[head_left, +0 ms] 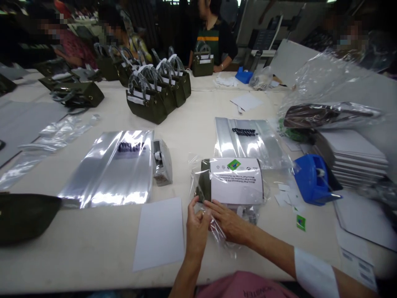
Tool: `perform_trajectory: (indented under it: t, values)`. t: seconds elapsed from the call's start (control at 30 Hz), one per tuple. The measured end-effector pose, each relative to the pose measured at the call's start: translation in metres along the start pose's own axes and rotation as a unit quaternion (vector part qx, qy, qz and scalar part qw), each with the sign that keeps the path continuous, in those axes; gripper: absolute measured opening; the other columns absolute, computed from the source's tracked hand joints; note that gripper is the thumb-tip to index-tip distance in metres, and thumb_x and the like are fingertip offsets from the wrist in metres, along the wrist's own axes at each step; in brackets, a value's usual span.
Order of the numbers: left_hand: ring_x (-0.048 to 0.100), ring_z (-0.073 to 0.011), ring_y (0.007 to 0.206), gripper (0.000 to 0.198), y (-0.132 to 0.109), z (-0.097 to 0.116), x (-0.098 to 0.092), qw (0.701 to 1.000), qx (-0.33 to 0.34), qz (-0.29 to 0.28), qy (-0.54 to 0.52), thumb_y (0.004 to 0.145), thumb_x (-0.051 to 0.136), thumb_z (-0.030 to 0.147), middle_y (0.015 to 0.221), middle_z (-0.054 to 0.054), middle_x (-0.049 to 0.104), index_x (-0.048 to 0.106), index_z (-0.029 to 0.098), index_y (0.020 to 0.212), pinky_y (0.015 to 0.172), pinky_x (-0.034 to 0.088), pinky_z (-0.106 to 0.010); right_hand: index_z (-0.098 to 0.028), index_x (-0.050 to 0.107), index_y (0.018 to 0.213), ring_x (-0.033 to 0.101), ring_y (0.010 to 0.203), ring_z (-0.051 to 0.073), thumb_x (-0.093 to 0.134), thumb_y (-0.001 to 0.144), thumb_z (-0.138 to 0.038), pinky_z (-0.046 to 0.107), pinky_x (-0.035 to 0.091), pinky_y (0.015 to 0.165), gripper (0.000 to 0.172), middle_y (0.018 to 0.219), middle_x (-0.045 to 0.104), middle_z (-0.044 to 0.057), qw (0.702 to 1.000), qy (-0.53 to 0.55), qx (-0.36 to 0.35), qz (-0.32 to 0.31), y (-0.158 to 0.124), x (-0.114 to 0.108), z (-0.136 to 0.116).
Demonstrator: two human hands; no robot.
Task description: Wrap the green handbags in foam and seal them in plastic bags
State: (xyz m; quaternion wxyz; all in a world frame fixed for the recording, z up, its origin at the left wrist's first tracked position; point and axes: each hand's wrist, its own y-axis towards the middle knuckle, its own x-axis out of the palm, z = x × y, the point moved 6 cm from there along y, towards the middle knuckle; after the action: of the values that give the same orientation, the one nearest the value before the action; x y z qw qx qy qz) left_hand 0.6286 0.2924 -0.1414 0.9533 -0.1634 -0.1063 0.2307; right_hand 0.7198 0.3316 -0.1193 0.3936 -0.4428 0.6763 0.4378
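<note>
A dark green handbag lies on the table inside a clear plastic bag. A white printed sheet with a green sticker covers most of it. At the plastic bag's near edge, my left hand is closed, thumb and fingers pinching the loose film. My right hand reaches in from the right, its fingers closed on the gathered film beside the left hand. The handbag's wrapped handles show partly, just beyond my right hand. A blank white sheet lies left of my hands.
Stacks of clear plastic bags lie left and ahead. A grey tape dispenser and a blue tape dispenser flank the work. Several green handbags stand farther back. White boards are piled right; co-workers sit across.
</note>
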Motion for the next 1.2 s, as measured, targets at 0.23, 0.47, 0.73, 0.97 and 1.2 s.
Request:
perform_trajectory:
  t: [0.23, 0.47, 0.73, 0.97, 1.2]
  values:
    - [0.058, -0.0124, 0.067, 0.027, -0.008, 0.018, -0.007, 0.990, 0.047, -0.112, 0.076, 0.086, 0.039, 0.027, 0.078, -0.005, 0.064, 0.052, 0.014, 0.106, 0.068, 0.049, -0.026, -0.007, 0.042, 0.125, 0.051, 0.102, 0.026, 0.054, 0.078, -0.039, 0.044, 0.044, 0.087, 0.058, 0.113, 0.055, 0.016, 0.979, 0.010, 0.168, 0.116, -0.023, -0.053, -0.027]
    - [0.050, -0.0228, 0.097, 0.027, -0.001, 0.038, -0.003, 0.919, 0.262, -0.104, 0.276, 0.077, 0.057, 0.022, 0.100, -0.008, 0.058, 0.061, 0.026, 0.103, 0.090, 0.036, -0.045, -0.018, 0.059, 0.093, 0.054, 0.096, 0.021, 0.046, 0.081, -0.006, 0.051, 0.032, 0.096, 0.022, 0.095, 0.061, 0.007, 0.954, -0.080, 0.202, 0.205, -0.030, -0.067, -0.010]
    - [0.054, -0.0153, 0.086, 0.010, 0.033, 0.069, 0.043, 0.689, 0.508, -0.169, 0.489, 0.084, 0.050, 0.026, 0.087, -0.003, 0.062, 0.057, 0.019, 0.084, 0.083, 0.039, -0.033, -0.018, 0.060, 0.086, 0.052, 0.083, 0.017, 0.041, 0.088, -0.025, 0.030, 0.042, 0.074, 0.021, 0.086, 0.058, 0.007, 0.935, 0.053, 0.304, 0.176, -0.022, -0.060, 0.051]
    - [0.047, -0.0142, 0.054, 0.030, 0.067, 0.059, 0.064, 0.665, 0.492, -0.114, 0.550, 0.089, 0.039, 0.027, 0.054, 0.000, 0.050, 0.052, 0.017, 0.065, 0.060, 0.035, -0.030, -0.018, 0.053, 0.064, 0.050, 0.059, 0.012, 0.043, 0.087, -0.033, 0.022, 0.034, 0.057, 0.030, 0.061, 0.055, -0.001, 0.904, 0.083, 0.387, 0.159, -0.019, -0.045, 0.089]
    - [0.053, -0.0151, 0.066, 0.017, 0.070, 0.073, 0.071, 0.646, 0.492, -0.137, 0.568, 0.086, 0.045, 0.029, 0.067, -0.001, 0.057, 0.053, 0.018, 0.076, 0.065, 0.038, -0.030, -0.017, 0.047, 0.060, 0.047, 0.054, 0.010, 0.040, 0.087, -0.035, 0.020, 0.029, 0.053, 0.034, 0.055, 0.050, -0.002, 0.885, 0.099, 0.424, 0.166, -0.021, -0.039, 0.105]
